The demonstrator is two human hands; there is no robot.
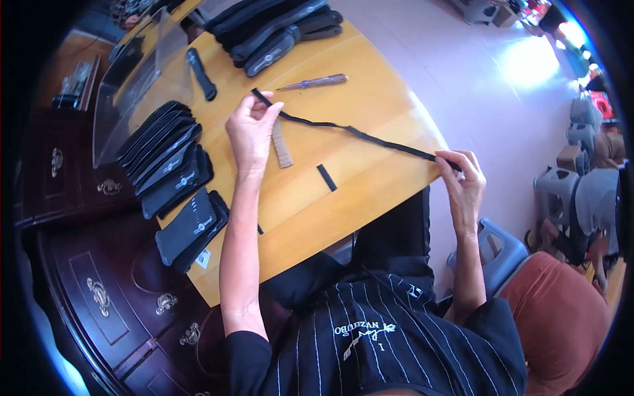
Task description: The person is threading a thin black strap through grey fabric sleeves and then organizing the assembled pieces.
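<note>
A long, thin black strap [350, 130] stretches in the air above the yellow wooden table [370, 79], slightly twisted along its length. My left hand [254, 129] pinches it near one end, leaving a short black tip past the fingers. At the table's right edge, my right hand [465, 181] grips the other end between thumb and fingers. Beneath the left hand lies a flat tan strip [282, 150]. A short black strip [326, 177] rests nearer to me. Beyond the strap is a slim screwdriver [314, 82] with a pointed shaft.
Stacked black fabric pieces with pale prints [175, 165] line the table's left side; another black stack [274, 33] sits at the far end. A loose black strap [201, 74] lies between them. Dark cabinets [99, 264] stand left, a grey-blue stool [498, 244] right.
</note>
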